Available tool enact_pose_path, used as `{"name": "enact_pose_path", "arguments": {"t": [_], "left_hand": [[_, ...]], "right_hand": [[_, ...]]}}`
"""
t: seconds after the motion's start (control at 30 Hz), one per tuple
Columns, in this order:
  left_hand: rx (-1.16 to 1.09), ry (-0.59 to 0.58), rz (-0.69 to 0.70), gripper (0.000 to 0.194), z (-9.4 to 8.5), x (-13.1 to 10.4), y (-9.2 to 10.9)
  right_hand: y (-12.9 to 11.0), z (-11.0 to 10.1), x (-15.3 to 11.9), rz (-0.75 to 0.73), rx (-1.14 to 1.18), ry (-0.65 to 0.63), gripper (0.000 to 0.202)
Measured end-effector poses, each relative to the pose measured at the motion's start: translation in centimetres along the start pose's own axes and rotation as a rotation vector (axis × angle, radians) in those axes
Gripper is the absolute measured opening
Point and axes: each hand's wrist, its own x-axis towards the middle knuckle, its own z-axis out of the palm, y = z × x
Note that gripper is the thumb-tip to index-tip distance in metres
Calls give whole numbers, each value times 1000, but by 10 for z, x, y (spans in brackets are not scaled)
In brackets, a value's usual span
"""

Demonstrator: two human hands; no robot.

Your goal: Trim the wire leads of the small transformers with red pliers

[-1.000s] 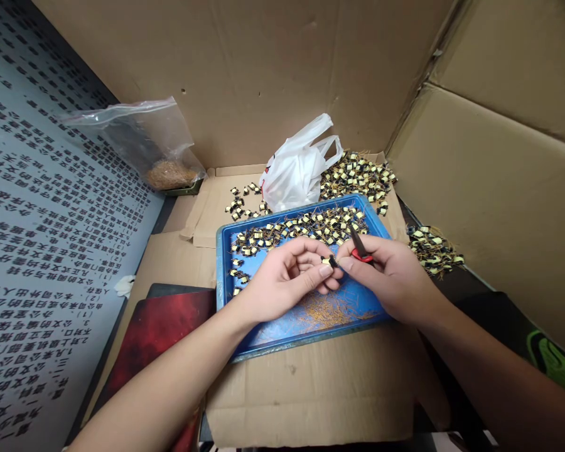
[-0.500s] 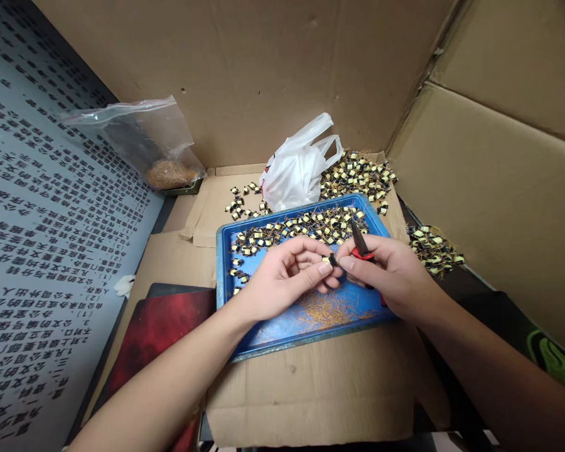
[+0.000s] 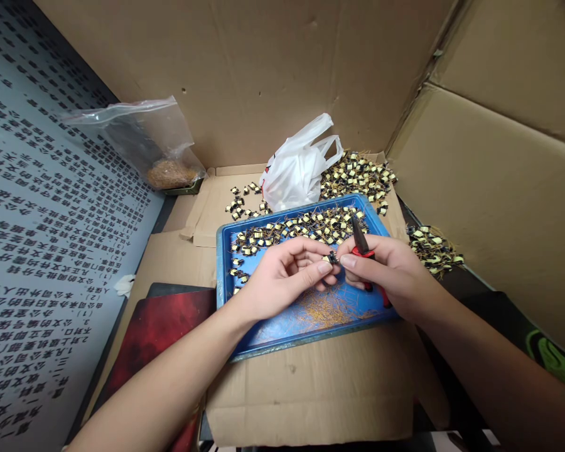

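My left hand point(image 3: 287, 273) pinches a small black-and-yellow component point(image 3: 330, 258) between thumb and fingers, above the blue tray point(image 3: 273, 344). Close on its right, my right hand point(image 3: 386, 270) is wrapped round red-handled cutters point(image 3: 361, 242), whose dark blades point up and away. The right thumb and index fingertips are pinched at the component's right side; whether they hold a wire there is too small to tell. Many similar components point(image 3: 306, 226) with copper-coloured wires lie along the tray's far side, and wire clippings point(image 3: 327, 311) are scattered on its near part.
Behind the tray stands a white plastic bag point(image 3: 296, 172), beside a component pile point(image 3: 358, 176). Another pile point(image 3: 435, 248) lies to the right. A clear bag of copper-coloured bits point(image 3: 169, 172) is at the back left, a red mat point(image 3: 164, 333) at the left. Cardboard walls point(image 3: 245, 75) enclose the back and right.
The cutters have tilted slightly in my right hand, and more of their red handles shows. The component has turned a little between my left fingers.
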Motion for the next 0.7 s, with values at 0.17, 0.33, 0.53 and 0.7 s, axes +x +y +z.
{"name": "enact_pose_path", "arguments": {"t": [0.17, 0.33, 0.53, 0.7], "left_hand": [[-12, 15, 1, 27, -1, 0, -1], [17, 15, 8, 29, -1, 0, 2], [7, 30, 11, 29, -1, 1, 2], [-16, 50, 5, 29, -1, 1, 2]], "right_hand": [[1, -1, 1, -8, -27, 6, 29], [-5, 1, 2, -86, -191, 89, 22], [-5, 4, -3, -276, -552, 302, 7], [-5, 5, -5, -433, -797, 350, 7]]}}
